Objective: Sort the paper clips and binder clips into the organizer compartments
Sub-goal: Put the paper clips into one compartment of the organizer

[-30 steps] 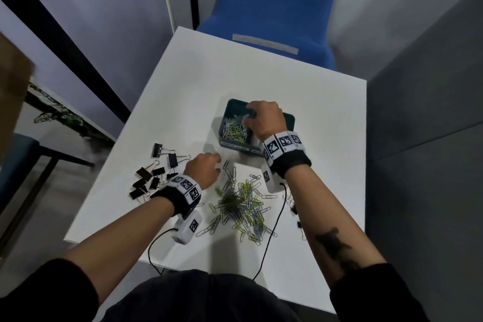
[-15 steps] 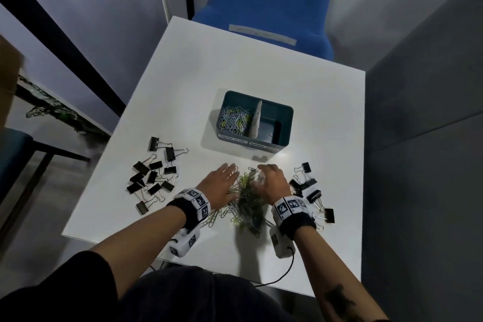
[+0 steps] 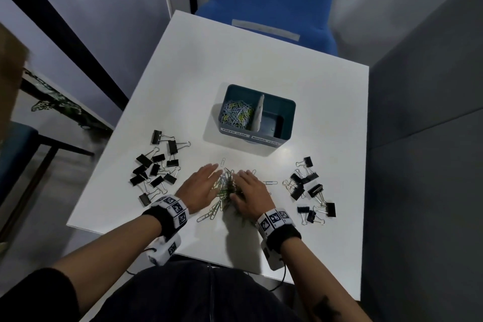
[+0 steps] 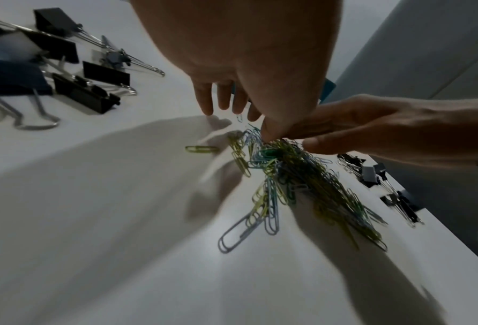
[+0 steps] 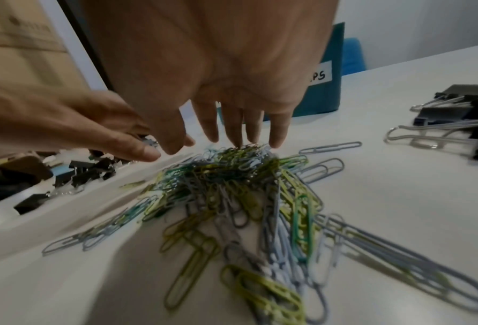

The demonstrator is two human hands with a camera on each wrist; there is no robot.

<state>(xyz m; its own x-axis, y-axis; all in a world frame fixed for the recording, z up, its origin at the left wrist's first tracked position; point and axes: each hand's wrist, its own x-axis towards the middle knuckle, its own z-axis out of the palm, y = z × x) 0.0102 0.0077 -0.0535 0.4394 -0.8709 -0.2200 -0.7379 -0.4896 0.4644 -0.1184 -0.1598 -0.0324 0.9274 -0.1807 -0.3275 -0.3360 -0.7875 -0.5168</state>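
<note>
Both hands are down flat on the white table (image 3: 261, 65) with fingers stretched out, the left hand (image 3: 200, 187) and right hand (image 3: 251, 195) pressing in on either side of the loose paper clip pile (image 3: 226, 189) between them — nothing gripped. The teal organizer (image 3: 286, 108) sits just beyond, with paper clips already in its left compartment. Black binder clips lie in two clusters on the table — one left (image 3: 156, 165), one right (image 3: 309, 188).

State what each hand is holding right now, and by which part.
Nothing is held. The left hand and right hand lie with straight fingers on either side of the heap of coloured wire paper clips, pressing it together on the white table.
</note>
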